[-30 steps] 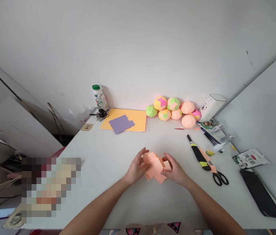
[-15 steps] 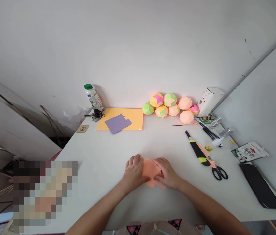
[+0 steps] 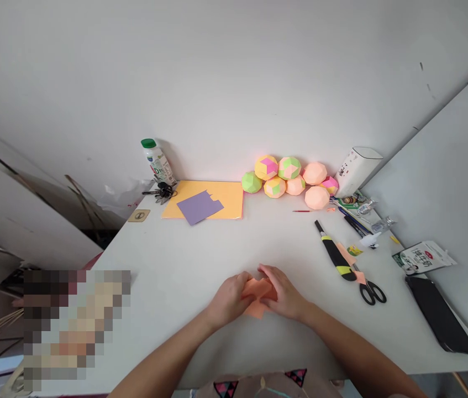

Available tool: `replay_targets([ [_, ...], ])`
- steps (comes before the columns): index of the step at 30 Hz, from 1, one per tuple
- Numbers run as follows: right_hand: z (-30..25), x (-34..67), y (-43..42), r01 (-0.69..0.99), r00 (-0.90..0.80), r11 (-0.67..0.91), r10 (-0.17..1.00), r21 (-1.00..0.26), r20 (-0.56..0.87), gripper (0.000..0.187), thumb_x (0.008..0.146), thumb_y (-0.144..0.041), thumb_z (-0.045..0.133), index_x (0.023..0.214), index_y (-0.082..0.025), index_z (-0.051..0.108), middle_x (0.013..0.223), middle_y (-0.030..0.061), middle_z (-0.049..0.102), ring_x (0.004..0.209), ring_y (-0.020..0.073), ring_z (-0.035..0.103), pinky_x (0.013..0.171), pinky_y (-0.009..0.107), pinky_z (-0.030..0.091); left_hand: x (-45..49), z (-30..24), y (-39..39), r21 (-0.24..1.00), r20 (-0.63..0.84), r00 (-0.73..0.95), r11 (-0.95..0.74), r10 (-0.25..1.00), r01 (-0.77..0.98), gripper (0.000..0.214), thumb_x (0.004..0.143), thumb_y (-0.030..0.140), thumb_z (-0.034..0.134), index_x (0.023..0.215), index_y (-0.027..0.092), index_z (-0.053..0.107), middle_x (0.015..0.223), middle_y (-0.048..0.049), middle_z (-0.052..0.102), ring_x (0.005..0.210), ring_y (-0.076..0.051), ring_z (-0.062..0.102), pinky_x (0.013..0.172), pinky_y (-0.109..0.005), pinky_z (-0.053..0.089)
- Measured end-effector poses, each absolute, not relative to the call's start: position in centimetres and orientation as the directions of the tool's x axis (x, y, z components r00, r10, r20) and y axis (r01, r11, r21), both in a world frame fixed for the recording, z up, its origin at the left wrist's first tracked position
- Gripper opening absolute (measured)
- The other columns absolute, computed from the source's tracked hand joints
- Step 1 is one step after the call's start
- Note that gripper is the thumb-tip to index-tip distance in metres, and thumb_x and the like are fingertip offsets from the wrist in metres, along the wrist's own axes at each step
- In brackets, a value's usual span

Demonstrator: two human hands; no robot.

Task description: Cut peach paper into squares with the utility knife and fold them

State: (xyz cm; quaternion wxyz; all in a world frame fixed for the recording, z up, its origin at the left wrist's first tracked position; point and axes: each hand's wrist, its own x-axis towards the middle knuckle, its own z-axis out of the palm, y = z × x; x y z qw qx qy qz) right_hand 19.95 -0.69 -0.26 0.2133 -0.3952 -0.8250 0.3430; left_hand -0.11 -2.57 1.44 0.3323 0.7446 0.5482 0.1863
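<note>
In the head view, cupping folded peach paper (image 3: 255, 288) between left hand (image 3: 229, 298) and right hand (image 3: 285, 296), at the near middle of the table (image 3: 175, 276). Pinching its left side with left thumb and fingers; holding the other side with right fingers curved, thumb toward the front. Probably light and thin, easily creased or torn, hardly slippery. Best to hold gently by the side edges, sparing the front flap (image 3: 254, 312).

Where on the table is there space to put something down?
The table is bare between the purple paper and the left hand, and between the right hand and the knife. It's crowded at the back around the paper balls, and along the right side by the pens.
</note>
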Motion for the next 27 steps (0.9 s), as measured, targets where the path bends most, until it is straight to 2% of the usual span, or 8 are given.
replay_targets([
  [3, 0.1, 20.0, -0.5, 0.575, -0.591, 0.487, 0.803, -0.658, 0.079, 0.084, 0.071, -0.020, 0.068, 0.142, -0.024, 0.023, 0.128, 0.0109, 0.052, 0.120, 0.0295, 0.045, 0.100, 0.051, 0.037, -0.1, 1.5, -2.7, 0.757, -0.055, 0.368, -0.201, 0.928, 0.621, 0.025, 0.075, 0.014, 0.049, 0.099, 0.021, 0.047, 0.086, -0.0015, 0.064, 0.075, -0.020, 0.062, 0.064, -0.031, 0.047],
  [8, 1.2, 19.8, -0.6, 0.663, -0.599, 0.502, 0.800, -0.556, 0.007, 0.077, 0.073, -0.016, 0.065, 0.141, -0.022, 0.028, 0.121, 0.0106, 0.058, 0.108, 0.0296, 0.050, 0.095, 0.052, 0.039, -0.3, 0.5, -2.6, 0.694, 0.114, 0.444, -0.391, 0.889, 0.604, 0.055, 0.076, 0.012, 0.049, 0.128, 0.022, 0.035, 0.118, -0.0098, 0.060, 0.105, -0.025, 0.058, 0.087, -0.041, 0.048],
  [12, 1.2, 19.8, -0.8, 0.685, -0.579, 0.473, 0.815, -0.555, -0.020, 0.069, 0.073, -0.016, 0.064, 0.135, -0.022, 0.036, 0.119, 0.0108, 0.059, 0.105, 0.0296, 0.052, 0.094, 0.051, 0.040, -0.6, -0.4, -2.5, 0.617, 0.175, 0.461, -0.461, 0.870, 0.638, 0.059, 0.080, 0.015, 0.049, 0.135, 0.021, 0.029, 0.116, -0.0120, 0.059, 0.107, -0.027, 0.056, 0.090, -0.047, 0.046],
  [15, 1.2, 19.9, -0.8, 0.678, -0.534, 0.414, 0.845, -0.607, -0.020, 0.057, 0.072, -0.014, 0.064, 0.125, -0.022, 0.046, 0.111, 0.0083, 0.061, 0.102, 0.0272, 0.054, 0.093, 0.047, 0.041, -0.7, -0.2, -2.5, 0.591, 0.147, 0.426, -0.424, 0.893, 0.686, 0.067, 0.078, 0.020, 0.053, 0.139, 0.022, 0.024, 0.129, -0.0135, 0.050, 0.118, -0.030, 0.047, 0.095, -0.049, 0.042],
  [18, 1.3, 19.9, -0.7, 0.692, -0.464, 0.337, 0.885, -0.639, -0.035, 0.043, 0.070, -0.012, 0.064, 0.110, -0.021, 0.054, 0.097, 0.0058, 0.062, 0.093, 0.0247, 0.056, 0.084, 0.042, 0.045, -0.5, 0.6, -2.5, 0.526, 0.057, 0.329, -0.308, 0.943, 0.792, 0.066, 0.072, 0.027, 0.061, 0.133, 0.020, 0.034, 0.129, -0.0139, 0.047, 0.119, -0.032, 0.044, 0.096, -0.050, 0.038],
  [21, 1.5, 19.9, -0.8, 0.696, -0.466, 0.356, 0.885, -0.624, -0.016, 0.040, 0.067, -0.008, 0.064, 0.104, -0.020, 0.055, 0.093, 0.0055, 0.062, 0.091, 0.0244, 0.054, 0.081, 0.040, 0.046, -0.3, 1.6, -2.6, 0.443, -0.082, 0.238, -0.179, 0.968, 0.878, 0.047, 0.065, 0.034, 0.069, 0.106, 0.018, 0.053, 0.108, -0.0116, 0.053, 0.102, -0.032, 0.049, 0.087, -0.046, 0.041],
  [24, 1.8, 19.8, -0.9, 0.695, -0.493, 0.380, 0.870, -0.611, -0.020, 0.041, 0.068, -0.008, 0.062, 0.106, -0.021, 0.054, 0.096, 0.0058, 0.062, 0.092, 0.0249, 0.054, 0.081, 0.041, 0.045, -0.2, 2.0, -2.7, 0.414, -0.136, 0.201, -0.128, 0.970, 0.901, 0.033, 0.063, 0.036, 0.071, 0.085, 0.018, 0.054, 0.093, -0.0088, 0.051, 0.090, -0.029, 0.049, 0.080, -0.042, 0.042],
  [27, 1.8, 19.9, -0.9, 0.678, -0.516, 0.385, 0.856, -0.626, -0.032, 0.041, 0.070, -0.008, 0.060, 0.108, -0.021, 0.053, 0.097, 0.0056, 0.062, 0.092, 0.0243, 0.055, 0.084, 0.042, 0.045, -0.3, 1.8, -2.6, 0.439, -0.115, 0.220, -0.150, 0.969, 0.886, 0.028, 0.064, 0.034, 0.070, 0.078, 0.020, 0.050, 0.092, -0.0069, 0.051, 0.089, -0.027, 0.048, 0.078, -0.040, 0.041],
])
